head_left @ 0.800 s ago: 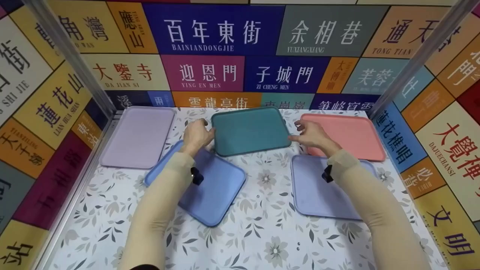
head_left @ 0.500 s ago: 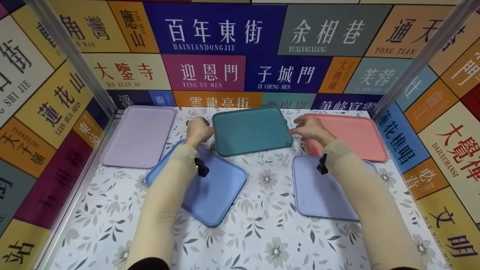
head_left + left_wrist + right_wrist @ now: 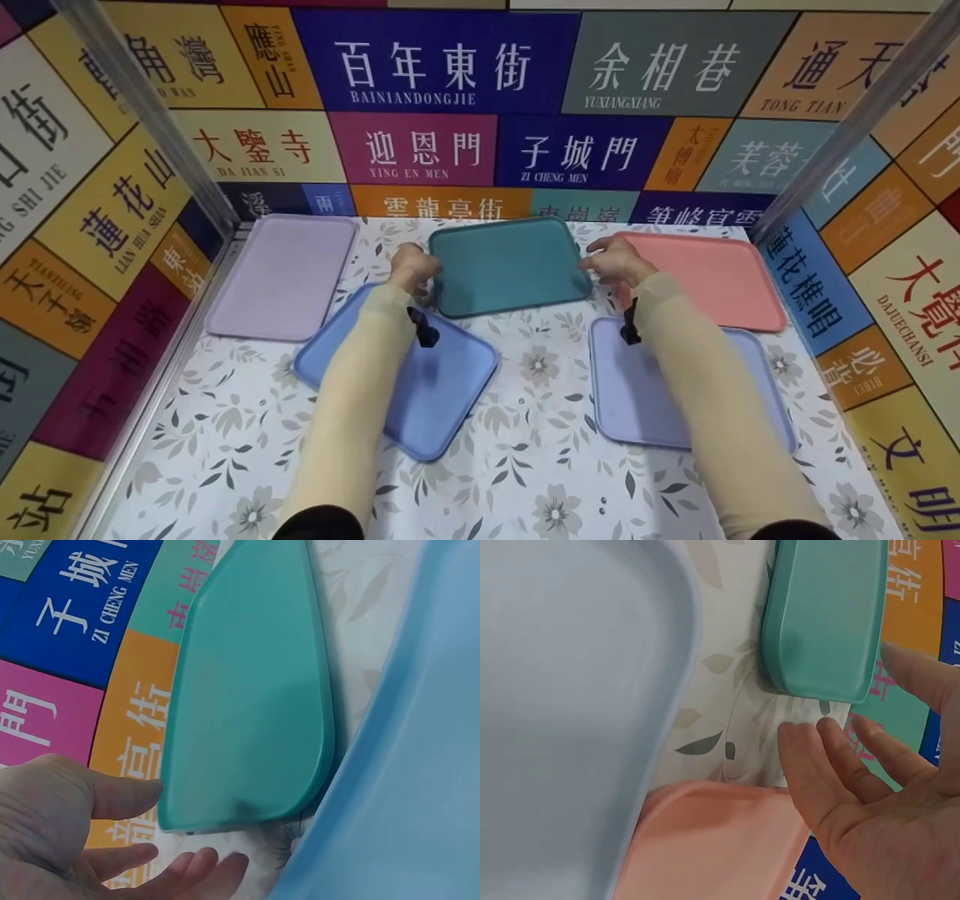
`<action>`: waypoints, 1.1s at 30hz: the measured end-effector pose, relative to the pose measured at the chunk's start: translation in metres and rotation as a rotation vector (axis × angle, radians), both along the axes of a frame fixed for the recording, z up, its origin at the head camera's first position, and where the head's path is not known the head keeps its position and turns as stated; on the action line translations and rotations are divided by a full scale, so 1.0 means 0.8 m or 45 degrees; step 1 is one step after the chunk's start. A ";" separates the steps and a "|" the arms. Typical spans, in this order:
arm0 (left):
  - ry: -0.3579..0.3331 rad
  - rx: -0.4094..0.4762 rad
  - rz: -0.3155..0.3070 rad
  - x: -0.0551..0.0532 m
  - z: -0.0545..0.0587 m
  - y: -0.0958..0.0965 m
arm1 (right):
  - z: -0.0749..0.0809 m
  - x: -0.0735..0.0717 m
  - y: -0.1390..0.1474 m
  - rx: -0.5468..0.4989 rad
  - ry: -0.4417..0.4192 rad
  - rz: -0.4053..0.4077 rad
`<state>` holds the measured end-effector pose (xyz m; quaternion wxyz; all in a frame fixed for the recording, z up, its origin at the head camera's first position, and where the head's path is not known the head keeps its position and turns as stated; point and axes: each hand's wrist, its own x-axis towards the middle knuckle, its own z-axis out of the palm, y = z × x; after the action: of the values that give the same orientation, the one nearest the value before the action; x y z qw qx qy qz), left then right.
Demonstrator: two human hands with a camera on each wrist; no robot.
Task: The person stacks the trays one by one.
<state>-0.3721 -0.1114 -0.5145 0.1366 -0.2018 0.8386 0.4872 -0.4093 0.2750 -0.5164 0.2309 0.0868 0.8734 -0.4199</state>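
In the head view a teal tray (image 3: 510, 266) lies at the middle back of the patterned table, its long sides running left to right. My left hand (image 3: 415, 268) is beside its left end; in the left wrist view the thumb (image 3: 127, 797) reaches the tray's corner while the relaxed fingers (image 3: 217, 877) stay outside the rim. Facing it, my right hand (image 3: 619, 260) is at the opposite end, overlapping a pink tray (image 3: 705, 277). In the right wrist view its fingers (image 3: 810, 772) are spread apart, with the thumb (image 3: 911, 671) close to the teal rim.
A lilac tray (image 3: 281, 277) lies at the back left. Under my left forearm is a blue tray (image 3: 450, 375), turned at an angle; a periwinkle tray (image 3: 630, 405) lies under my right forearm. Printed panels (image 3: 450, 64) wall in the table (image 3: 555, 465) at the back and sides.
My left hand has moved right, closer to the teal tray's left end. The right hand has shifted slightly left toward the other end. The head view has shifted a little; the trays keep their places.
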 end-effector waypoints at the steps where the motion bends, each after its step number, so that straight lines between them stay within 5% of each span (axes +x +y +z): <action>1: -0.011 0.001 -0.002 -0.001 0.000 0.001 | -0.001 -0.003 -0.001 0.001 -0.015 -0.002; 15: -0.183 0.179 0.037 -0.020 -0.015 0.005 | -0.008 -0.015 -0.018 -0.159 -0.187 -0.177; 25: -0.197 0.289 -0.029 -0.030 -0.028 -0.005 | -0.027 -0.017 -0.016 0.024 -0.008 0.072; 33: -0.167 0.378 -0.038 -0.022 -0.021 -0.011 | -0.018 -0.024 -0.010 0.044 -0.058 0.091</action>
<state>-0.3901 -0.1201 -0.5315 0.2265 -0.1984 0.7497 0.5893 -0.4286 0.2673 -0.5311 0.2639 0.0690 0.8776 -0.3941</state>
